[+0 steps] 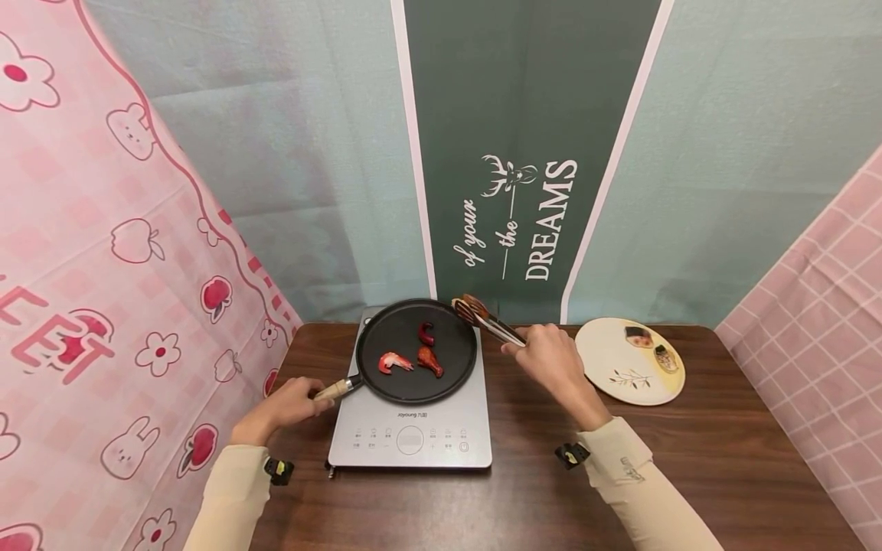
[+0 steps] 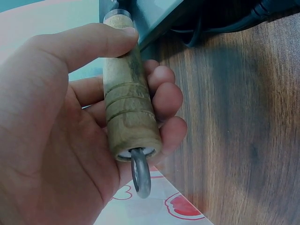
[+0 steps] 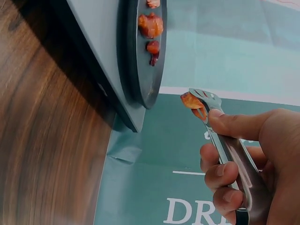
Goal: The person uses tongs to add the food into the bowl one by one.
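Observation:
My left hand grips the wooden handle of a flat black frying pan, fingers below it and thumb on top. The pan sits on a silver induction cooker. In it lie a shrimp, a chicken drumstick and a dark red curved piece. Metal tongs are held in my right hand, their tips near the pan's right rim. Between the tips is an orange-brown food piece, raised above the table; its kind is unclear.
A cream oval plate with two food pieces at its right side stands on the brown wooden table, right of the cooker. Dark cables run beside the cooker. Printed curtains hang behind and at both sides.

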`<state>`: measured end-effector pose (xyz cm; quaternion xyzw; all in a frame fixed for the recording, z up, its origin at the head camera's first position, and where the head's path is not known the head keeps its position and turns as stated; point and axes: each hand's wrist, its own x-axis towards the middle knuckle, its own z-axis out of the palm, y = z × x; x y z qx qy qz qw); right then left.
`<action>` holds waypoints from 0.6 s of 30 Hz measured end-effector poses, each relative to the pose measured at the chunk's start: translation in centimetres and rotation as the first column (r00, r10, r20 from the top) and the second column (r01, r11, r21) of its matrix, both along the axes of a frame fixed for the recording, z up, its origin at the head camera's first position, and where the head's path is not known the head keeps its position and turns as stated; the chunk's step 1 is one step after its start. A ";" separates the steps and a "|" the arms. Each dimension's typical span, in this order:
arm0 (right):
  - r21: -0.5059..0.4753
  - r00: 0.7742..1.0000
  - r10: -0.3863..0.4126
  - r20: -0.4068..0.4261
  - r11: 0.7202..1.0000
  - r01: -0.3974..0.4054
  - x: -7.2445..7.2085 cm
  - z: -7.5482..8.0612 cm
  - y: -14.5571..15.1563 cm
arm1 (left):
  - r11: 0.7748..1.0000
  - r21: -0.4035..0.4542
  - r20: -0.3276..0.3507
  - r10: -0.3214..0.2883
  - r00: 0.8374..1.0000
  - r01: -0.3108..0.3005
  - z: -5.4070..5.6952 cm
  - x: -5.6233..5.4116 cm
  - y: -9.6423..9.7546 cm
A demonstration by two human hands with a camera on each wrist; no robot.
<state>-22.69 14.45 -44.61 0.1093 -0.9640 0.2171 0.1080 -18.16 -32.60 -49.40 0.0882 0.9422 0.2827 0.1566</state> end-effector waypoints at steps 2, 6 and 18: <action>0.005 1.000 0.005 0.001 1.000 -0.005 0.0 0.0 -0.2 | 1.000 0.002 0.002 0.000 1.000 0.000 0.0 0.0 0.0; 0.011 1.000 0.003 0.004 1.000 -0.003 0.0 -0.1 -0.8 | 1.000 -0.004 0.001 -0.003 1.000 0.003 0.0 0.0 0.0; 0.000 1.000 0.007 0.011 1.000 -0.007 0.0 -0.1 -1.8 | 1.000 -0.002 0.004 -0.008 1.000 0.008 0.0 -0.1 0.0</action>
